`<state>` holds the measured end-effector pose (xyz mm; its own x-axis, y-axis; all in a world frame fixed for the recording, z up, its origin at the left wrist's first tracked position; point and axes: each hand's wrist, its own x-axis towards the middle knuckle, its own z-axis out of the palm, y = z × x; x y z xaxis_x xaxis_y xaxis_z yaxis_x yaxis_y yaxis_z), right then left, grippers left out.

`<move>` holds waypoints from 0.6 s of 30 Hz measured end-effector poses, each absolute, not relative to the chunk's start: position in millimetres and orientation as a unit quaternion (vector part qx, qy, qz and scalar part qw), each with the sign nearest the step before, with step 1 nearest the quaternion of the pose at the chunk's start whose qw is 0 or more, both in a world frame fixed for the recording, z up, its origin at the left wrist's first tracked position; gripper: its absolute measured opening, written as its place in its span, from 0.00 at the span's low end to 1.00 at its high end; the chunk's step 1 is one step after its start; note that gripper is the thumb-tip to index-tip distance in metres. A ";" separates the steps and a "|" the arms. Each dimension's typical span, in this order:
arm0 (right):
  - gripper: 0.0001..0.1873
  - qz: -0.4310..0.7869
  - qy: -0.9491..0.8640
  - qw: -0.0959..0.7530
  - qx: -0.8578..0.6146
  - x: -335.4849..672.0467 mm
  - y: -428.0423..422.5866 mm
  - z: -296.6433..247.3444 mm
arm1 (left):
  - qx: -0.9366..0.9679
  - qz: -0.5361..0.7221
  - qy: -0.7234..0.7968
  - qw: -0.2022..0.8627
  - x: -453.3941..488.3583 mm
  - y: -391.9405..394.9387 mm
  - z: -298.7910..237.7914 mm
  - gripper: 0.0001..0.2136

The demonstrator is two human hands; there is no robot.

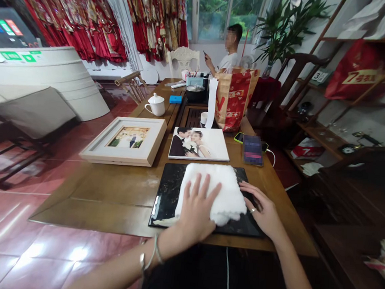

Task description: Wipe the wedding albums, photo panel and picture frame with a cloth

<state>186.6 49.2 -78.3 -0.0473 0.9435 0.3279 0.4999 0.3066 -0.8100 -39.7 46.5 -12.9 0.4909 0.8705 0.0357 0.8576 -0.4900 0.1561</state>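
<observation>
A folded white towel lies on a glossy black panel near the front of the wooden table. My left hand rests flat on the towel with its fingers spread. To the right of it, my right hand reaches over the panel's right side, its fingers stretched toward the towel's edge; a ring is on one finger. Just beyond the panel lies a photo print of a couple. A pale wooden picture frame with a small photo in it sits at the left.
The wooden table also bears a white lidded cup, a blue box, a red and brown paper bag and a phone with a cable. At the far end a person holds a phone. Shelves stand to the right.
</observation>
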 end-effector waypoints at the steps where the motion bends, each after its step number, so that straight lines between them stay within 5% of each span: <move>1: 0.11 0.252 -0.676 0.443 -0.533 186.4 49.1 -79.0 | 0.857 0.055 0.510 0.050 -35.0 59.1 -12.0 0.39; 7: 0.11 0.246 -0.673 0.445 -0.537 185.0 48.7 -78.4 | 0.846 0.038 0.531 0.033 -23.3 77.9 -7.8 0.38; 18: 0.14 0.247 -0.684 0.441 -0.527 183.9 47.5 -69.8 | 0.900 0.024 0.419 0.120 -49.9 -30.3 -24.2 0.49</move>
